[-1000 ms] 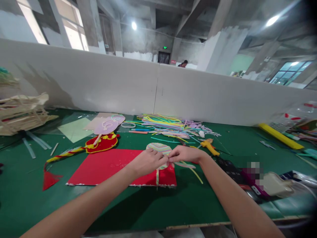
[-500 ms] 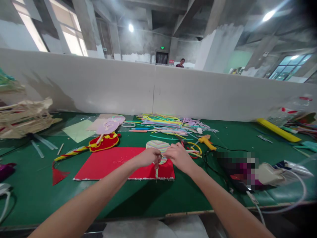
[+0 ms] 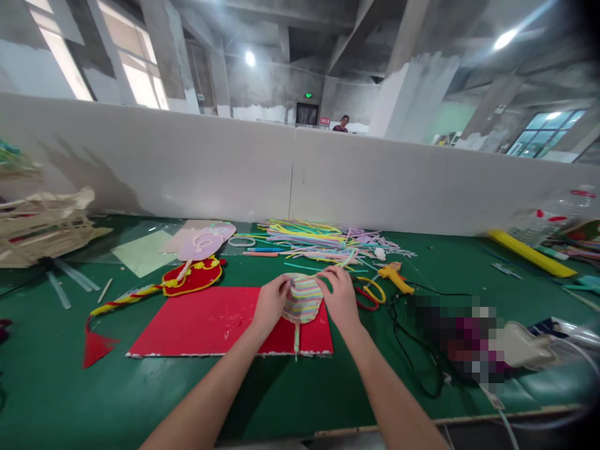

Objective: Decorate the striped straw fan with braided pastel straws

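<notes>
A small round fan (image 3: 304,303) with pastel stripes and a pale green wrapped handle lies over the right part of a red board (image 3: 201,319). My left hand (image 3: 273,305) pinches the fan's left edge between thumb and fingers. At the upper right edge, my right hand (image 3: 341,294) is closed on a pale pipe cleaner (image 3: 347,258), whose end sticks up past the fingers. Along the fan's top rim a light strand runs between both hands. The fingers partly cover the rim, so where the strand is attached cannot be seen.
Behind the board lie many loose pipe cleaners (image 3: 304,234). A yellow glue gun (image 3: 396,278) and red-and-yellow-handled scissors (image 3: 370,299) are at right, near a black cable (image 3: 407,356). Left are a red tasselled fan (image 3: 192,278) and a lilac fan (image 3: 206,242). A white partition (image 3: 210,162) stands behind.
Both hands have moved from the fan's lower part, near the handle, up to its sides and top rim. They are farther apart, and the striped face and handle show more.
</notes>
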Demonstrator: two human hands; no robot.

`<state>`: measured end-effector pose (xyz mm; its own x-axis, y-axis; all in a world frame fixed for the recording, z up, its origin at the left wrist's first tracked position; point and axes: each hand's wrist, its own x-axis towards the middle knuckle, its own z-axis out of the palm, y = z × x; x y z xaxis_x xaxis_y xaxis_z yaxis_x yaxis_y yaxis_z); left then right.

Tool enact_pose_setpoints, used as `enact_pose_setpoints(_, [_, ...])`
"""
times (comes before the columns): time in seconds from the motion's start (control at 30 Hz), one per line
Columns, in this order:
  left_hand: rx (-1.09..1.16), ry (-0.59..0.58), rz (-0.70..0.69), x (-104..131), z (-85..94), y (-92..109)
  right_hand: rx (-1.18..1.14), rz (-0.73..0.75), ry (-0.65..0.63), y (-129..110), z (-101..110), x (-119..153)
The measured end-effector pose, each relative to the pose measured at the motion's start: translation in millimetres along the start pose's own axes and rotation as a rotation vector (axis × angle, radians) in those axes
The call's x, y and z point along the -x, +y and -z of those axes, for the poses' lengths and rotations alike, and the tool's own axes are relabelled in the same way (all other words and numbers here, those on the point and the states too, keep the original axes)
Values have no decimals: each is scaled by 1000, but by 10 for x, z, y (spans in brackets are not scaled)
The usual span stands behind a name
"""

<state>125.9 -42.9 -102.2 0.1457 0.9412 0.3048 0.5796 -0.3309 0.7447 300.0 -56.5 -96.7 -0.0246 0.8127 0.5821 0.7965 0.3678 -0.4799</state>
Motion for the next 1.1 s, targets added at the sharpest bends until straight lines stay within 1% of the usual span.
enact_pose_setpoints(0.07, [56, 47, 5, 9, -33, -23, -131, -169, 32, -37, -89, 19])
enact_pose_setpoints(0.13, [91, 64, 5, 20, -53, -38, -249, -304, 13, -42, -163, 38])
enact_pose_setpoints(0.2, [108, 54, 3, 30, -70, -50, -401, -402, -81, -23, -221, 55])
enact_pose_setpoints(0.23, [110, 32, -11, 33, -82, -56, -498, -441, -163, -12, -245, 63])
enact_pose_setpoints(0.3, [102, -43, -73, 39, -113, -62, -694, -503, -323, 6, -283, 76])
enact_pose_setpoints(0.33, [94, -87, -117, 41, -129, -64, -769, -523, -368, 12, -296, 80])
enact_pose_setpoints(0.37, [84, -126, -164, 43, -142, -65, -825, -535, -382, 17, -304, 83])
enact_pose_setpoints(0.4, [76, -151, -204, 43, -150, -68, -871, -544, -367, 22, -308, 83])
enact_pose_setpoints(0.43, [64, -148, -222, 42, -151, -75, -915, -551, -334, 28, -307, 81])
enact_pose_setpoints(0.47, [44, -111, -212, 38, -143, -87, -959, -561, -287, 35, -304, 76])
enact_pose_setpoints(0.53, [-44, 45, -119, 23, -102, -135, -1042, -585, -175, 56, -301, 60])
enact_pose_setpoints(0.6, [-194, 225, 29, 1, -47, -212, -1102, -608, -78, 80, -314, 45])
enact_pose_setpoints(0.63, [-280, 282, 98, -10, -24, -257, -1128, -623, -40, 91, -331, 41])
enact_pose_setpoints(0.67, [-345, 299, 157, -19, -9, -301, -1158, -639, -9, 102, -353, 40])
enact_pose_setpoints(0.7, [-391, 284, 185, -26, -3, -341, -1192, -651, 13, 111, -380, 42])
enact_pose_setpoints(0.77, [-441, 219, 181, -31, -18, -400, -1249, -657, 39, 129, -437, 55])
enact_pose_setpoints(0.83, [-434, 163, 140, -34, -48, -425, -1264, -641, 44, 146, -483, 73])
enact_pose_setpoints(0.9, [-366, 145, 115, -46, -69, -427, -1246, -629, 48, 159, -509, 85])
enact_pose_setpoints(0.97, [-207, 148, 119, -69, -71, -413, -1232, -622, 58, 161, -516, 89])
enact_pose_setpoints(1.03, [79, 136, 155, -91, -67, -387, -1226, -612, 52, 149, -511, 85])
enact_pose_setpoints(1.1, [418, 101, 227, -99, -72, -347, -1225, -607, 37, 126, -503, 79])
